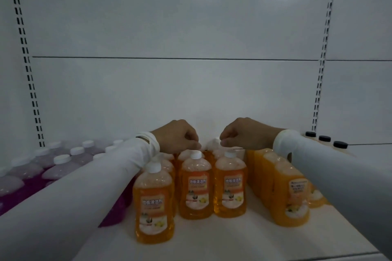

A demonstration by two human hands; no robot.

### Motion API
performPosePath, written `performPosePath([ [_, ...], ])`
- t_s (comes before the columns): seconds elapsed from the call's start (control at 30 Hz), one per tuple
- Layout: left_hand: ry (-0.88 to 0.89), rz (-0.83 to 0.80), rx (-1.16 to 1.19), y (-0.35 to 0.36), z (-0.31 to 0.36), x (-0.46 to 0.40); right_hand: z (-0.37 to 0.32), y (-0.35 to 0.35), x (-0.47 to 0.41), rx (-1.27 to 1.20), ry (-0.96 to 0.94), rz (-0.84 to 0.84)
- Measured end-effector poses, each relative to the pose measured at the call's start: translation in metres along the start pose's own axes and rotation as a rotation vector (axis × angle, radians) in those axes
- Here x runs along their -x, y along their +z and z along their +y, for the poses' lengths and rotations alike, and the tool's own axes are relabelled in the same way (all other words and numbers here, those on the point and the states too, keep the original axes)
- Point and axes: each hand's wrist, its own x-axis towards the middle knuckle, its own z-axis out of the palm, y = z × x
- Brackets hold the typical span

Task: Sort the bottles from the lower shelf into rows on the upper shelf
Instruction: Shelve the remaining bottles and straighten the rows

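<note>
Bare shelf [212, 237] before orange bottles [196, 186]

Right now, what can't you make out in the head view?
- Rear orange bottles with white caps: covered by both hands; grip unclear.
- Left hand and right hand fingers: curled under, contact hidden.
- Purple bottles with white caps: partly behind the left sleeve, blurred.
- Black-capped bottles: only caps show.

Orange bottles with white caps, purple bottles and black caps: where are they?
Orange bottles [154, 201]: head view, label of the nearest one.
Purple bottles [58, 170]: head view, shoulder of one at left.
Black caps [340, 144]: head view, top of the nearest cap, far right.
</note>
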Motion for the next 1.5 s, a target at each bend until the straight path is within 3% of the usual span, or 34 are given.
performPosePath([
  [0.2,-0.027,-0.063,-0.137,0.029,0.046,-0.001,0.028,-0.013,0.042,0.022,0.016,-0.018],
  [0.4,-0.241,-0.117,-0.33,0.051,0.058,-0.003,0.049,-0.002,0.052,0.021,-0.017,-0.119],
  [0.53,-0.288,-0.103,-0.33,0.059,0.061,-0.003,0.048,0.019,0.039,0.038,-0.019,-0.192],
  [1.1,-0.152,-0.154,-0.24,0.068,0.035,-0.016,0.047,0.045,0.019,0.066,0.061,-0.223],
  [1.37,-0.087,-0.165,-0.338,0.064,0.035,-0.025,0.049,0.038,0.025,0.1,0.02,-0.245],
  [1.5,-0.049,-0.179,-0.226,0.052,0.027,-0.029,0.056,0.015,0.02,0.09,0.035,-0.141],
])
